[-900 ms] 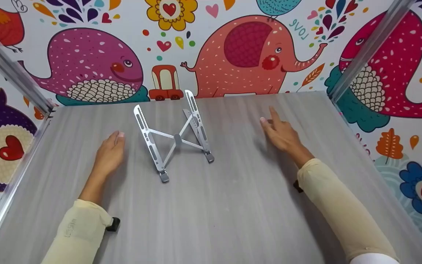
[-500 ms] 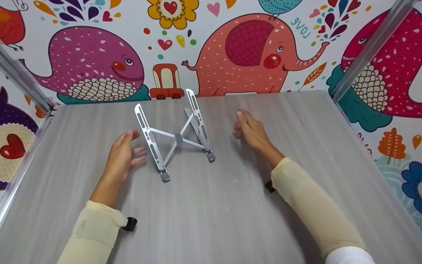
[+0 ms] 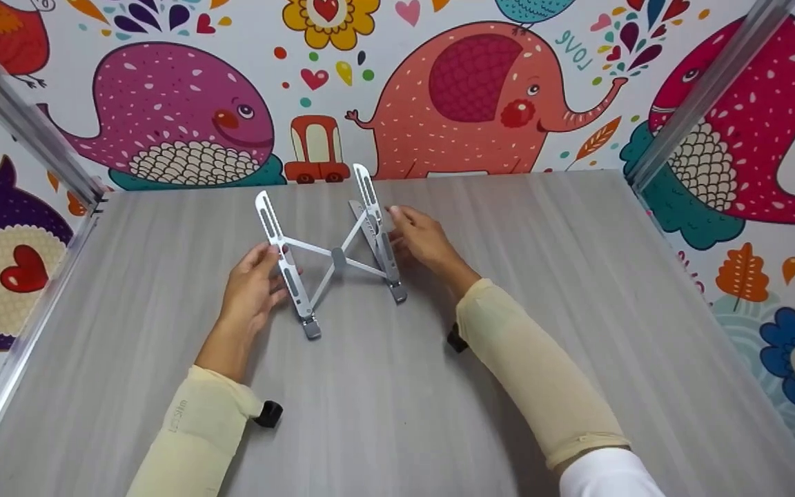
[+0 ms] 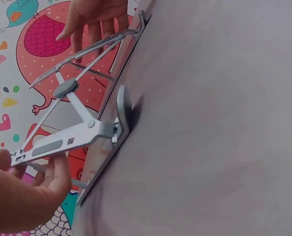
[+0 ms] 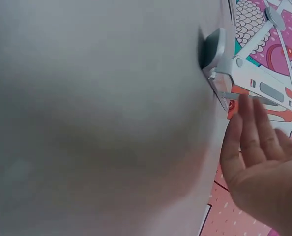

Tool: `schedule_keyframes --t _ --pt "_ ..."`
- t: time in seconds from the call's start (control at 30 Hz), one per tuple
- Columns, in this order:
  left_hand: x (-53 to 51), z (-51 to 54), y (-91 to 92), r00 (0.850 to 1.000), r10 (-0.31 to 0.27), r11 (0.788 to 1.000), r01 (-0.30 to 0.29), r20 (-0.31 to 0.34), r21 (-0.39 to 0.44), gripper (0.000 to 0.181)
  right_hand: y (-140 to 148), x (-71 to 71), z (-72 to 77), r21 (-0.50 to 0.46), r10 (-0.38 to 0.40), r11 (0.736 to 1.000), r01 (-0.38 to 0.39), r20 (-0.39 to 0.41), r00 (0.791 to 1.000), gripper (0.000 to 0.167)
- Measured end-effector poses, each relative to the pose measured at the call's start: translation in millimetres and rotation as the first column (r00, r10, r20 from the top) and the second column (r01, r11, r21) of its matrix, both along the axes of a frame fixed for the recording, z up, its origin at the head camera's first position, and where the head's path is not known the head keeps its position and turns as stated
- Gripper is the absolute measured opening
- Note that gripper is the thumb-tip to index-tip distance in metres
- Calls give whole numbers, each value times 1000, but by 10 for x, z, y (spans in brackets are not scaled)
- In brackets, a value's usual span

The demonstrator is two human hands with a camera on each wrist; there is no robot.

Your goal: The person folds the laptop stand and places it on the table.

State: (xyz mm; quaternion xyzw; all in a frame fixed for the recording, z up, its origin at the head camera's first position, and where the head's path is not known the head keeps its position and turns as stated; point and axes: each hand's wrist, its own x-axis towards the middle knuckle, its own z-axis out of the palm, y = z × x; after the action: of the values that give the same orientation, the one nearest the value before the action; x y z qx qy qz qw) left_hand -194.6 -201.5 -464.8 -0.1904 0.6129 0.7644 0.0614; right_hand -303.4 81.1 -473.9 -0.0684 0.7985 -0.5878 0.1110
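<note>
Head view: your silver metal X-braced stand (image 3: 338,258) sits unfolded on the grey wood-grain table (image 3: 370,414). Left wrist: your left hand (image 4: 25,191) pinches its left rail (image 4: 62,142). Right wrist: your right hand (image 5: 259,172), fingers extended near the right rail (image 5: 263,86), grips nothing yet.

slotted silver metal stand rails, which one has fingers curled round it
The left slotted silver rail, gripped by the bare left hand; beside the right rail, the right hand has straight fingers.

You are in what looks like a staged booth, with cartoon-printed panels (image 3: 404,96) along the back and side edges of the counter (image 3: 384,386) and metal posts (image 3: 32,123) at its far corners.
</note>
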Motion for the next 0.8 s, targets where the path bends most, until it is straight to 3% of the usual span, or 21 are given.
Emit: schedule_keyframes --t 0.27,0.63,0.8 --pt "-53 -59 3 997 68 997 -69 -26 -42 40 -159 -55 63 31 87 996 -88 26 996 21" --pt "-109 -75 60 995 85 985 -92 -57 -146 38 -149 -23 65 122 35 992 -30 -37 999 20" --pt "-168 -73 169 998 46 981 -54 -47 -187 37 16 57 78 201 15 980 3 -86 996 21"
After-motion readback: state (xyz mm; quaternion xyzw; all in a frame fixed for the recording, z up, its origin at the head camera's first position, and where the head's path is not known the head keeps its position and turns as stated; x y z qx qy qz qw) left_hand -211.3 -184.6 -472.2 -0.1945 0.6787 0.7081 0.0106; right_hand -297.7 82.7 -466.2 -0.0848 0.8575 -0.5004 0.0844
